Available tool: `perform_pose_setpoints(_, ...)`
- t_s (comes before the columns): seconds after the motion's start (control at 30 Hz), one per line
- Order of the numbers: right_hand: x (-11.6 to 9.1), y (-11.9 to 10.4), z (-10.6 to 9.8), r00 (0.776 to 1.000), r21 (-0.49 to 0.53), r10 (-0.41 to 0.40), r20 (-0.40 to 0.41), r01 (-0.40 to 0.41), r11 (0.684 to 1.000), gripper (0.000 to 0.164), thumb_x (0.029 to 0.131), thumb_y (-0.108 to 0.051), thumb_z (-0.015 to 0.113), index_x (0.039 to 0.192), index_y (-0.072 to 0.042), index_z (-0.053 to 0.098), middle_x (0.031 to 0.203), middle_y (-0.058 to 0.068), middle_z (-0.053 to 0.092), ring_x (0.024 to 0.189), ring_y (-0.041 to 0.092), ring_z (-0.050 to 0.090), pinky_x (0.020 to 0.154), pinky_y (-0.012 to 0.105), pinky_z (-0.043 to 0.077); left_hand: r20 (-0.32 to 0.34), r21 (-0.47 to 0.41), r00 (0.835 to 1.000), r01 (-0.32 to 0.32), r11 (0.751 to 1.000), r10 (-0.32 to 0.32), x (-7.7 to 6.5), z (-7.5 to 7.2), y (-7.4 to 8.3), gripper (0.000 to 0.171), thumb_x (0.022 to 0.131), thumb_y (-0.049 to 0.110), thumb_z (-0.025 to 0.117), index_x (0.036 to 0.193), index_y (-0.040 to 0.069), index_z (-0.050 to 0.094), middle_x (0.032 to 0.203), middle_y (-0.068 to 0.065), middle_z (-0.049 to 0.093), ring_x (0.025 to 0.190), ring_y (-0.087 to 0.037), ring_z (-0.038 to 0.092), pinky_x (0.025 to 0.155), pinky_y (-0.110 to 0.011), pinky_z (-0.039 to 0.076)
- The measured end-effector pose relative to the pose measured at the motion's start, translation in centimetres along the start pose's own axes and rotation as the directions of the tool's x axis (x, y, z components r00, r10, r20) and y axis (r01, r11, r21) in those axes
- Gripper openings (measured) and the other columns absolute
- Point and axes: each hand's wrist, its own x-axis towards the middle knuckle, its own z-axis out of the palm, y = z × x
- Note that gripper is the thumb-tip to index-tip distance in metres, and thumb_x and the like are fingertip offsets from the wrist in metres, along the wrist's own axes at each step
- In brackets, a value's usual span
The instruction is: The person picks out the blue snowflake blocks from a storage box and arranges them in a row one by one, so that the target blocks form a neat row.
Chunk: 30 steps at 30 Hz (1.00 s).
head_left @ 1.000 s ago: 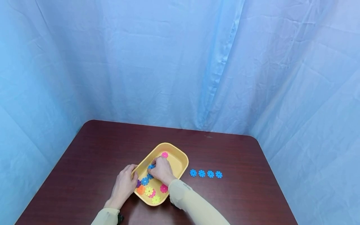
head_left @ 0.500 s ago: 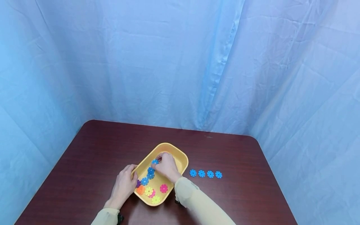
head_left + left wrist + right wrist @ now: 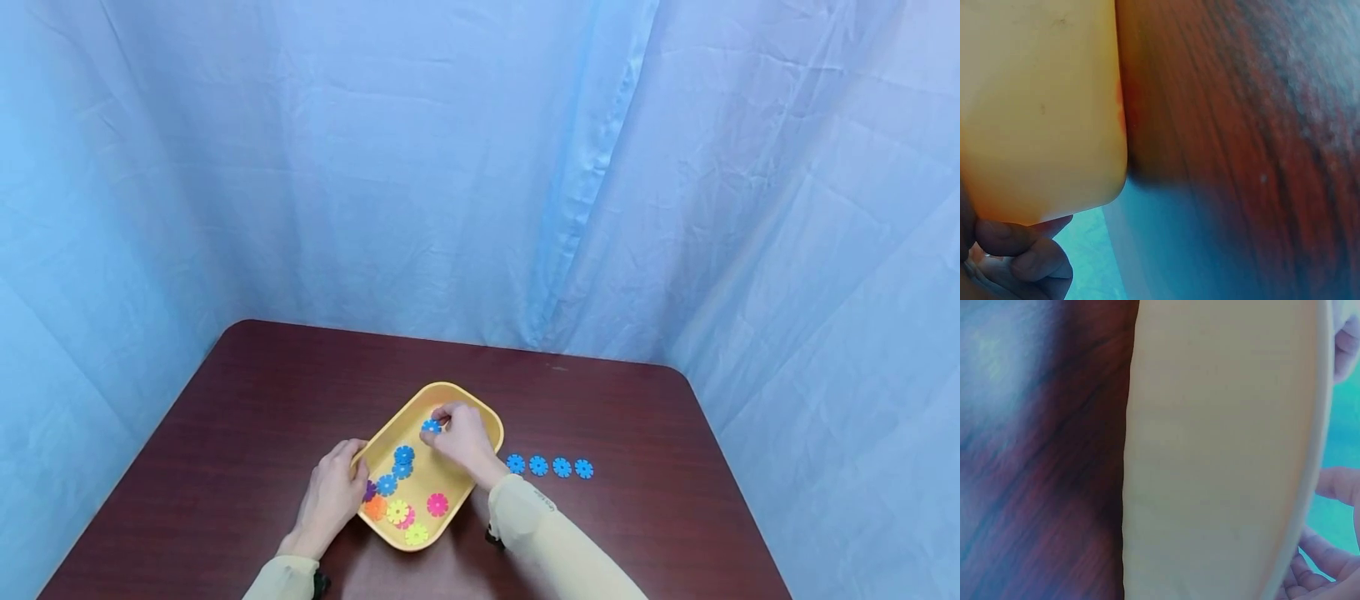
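A yellow tray [image 3: 442, 477] stands askew on the table. My left hand [image 3: 330, 492] grips its left rim; in the left wrist view, curled fingers [image 3: 1041, 256] show beside the tray wall [image 3: 1041, 125]. Over the tray's far half, my right hand [image 3: 467, 437] pinches a blue notched plastic disc [image 3: 431, 427]. Below it in the tray lie more blue discs [image 3: 403, 455], an orange disc [image 3: 376, 507], yellow discs [image 3: 416, 534], pink discs [image 3: 437, 504] and a partly covered purple disc [image 3: 370, 491]. In the right wrist view, the tray wall [image 3: 1222, 450] hides part of my right hand [image 3: 1329, 556].
Several blue discs [image 3: 538, 466] form a row on the dark wooden table [image 3: 622, 533], right of the tray. Light blue curtains [image 3: 450, 167] hang behind the table and on both sides.
My right hand has picked a blue disc from the overlapping blue ones and moved it right and slightly away, over the tray's far part. My left hand stays on the rim.
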Motion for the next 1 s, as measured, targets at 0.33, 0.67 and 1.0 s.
perform_pose_setpoints(0.33,-0.3,0.5,-2.7,0.999,-0.022,0.000,-0.048,-0.001,1.000,0.024,0.081,-0.027,0.083,0.094,-0.010,0.072,0.086,-0.001,0.061,0.074,0.016,0.052,0.064,0.030,0.047,-0.003,-0.005,1.000,-0.011,1.000,0.011,0.0,-0.1,0.0,0.022,0.091,0.003,0.065,0.113,-0.001,0.067,0.108,-0.014,0.068,0.086,-0.025,0.065,0.078,-0.044,0.056)
perform_pose_setpoints(0.67,-0.6,1.4,-4.3,0.998,-0.006,0.012,-0.054,-0.013,1.000,0.025,0.080,-0.026,0.083,0.096,-0.010,0.072,0.090,0.002,0.062,0.076,0.017,0.054,0.066,0.031,0.049,0.002,-0.004,1.000,0.001,1.000,-0.001,0.0,0.0,0.0,0.023,0.092,0.003,0.065,0.114,-0.001,0.067,0.109,-0.015,0.068,0.087,-0.025,0.065,0.079,-0.045,0.056)
perform_pose_setpoints(1.0,-1.4,2.9,-6.6,0.996,-0.019,0.004,-0.094,-0.006,1.000,0.025,0.079,-0.025,0.084,0.095,-0.010,0.073,0.086,-0.001,0.061,0.074,0.016,0.053,0.067,0.031,0.049,-0.012,-0.007,1.000,-0.008,1.000,0.008,0.0,0.0,0.0,0.023,0.091,0.002,0.066,0.113,-0.001,0.068,0.108,-0.015,0.068,0.087,-0.026,0.065,0.078,-0.046,0.056)
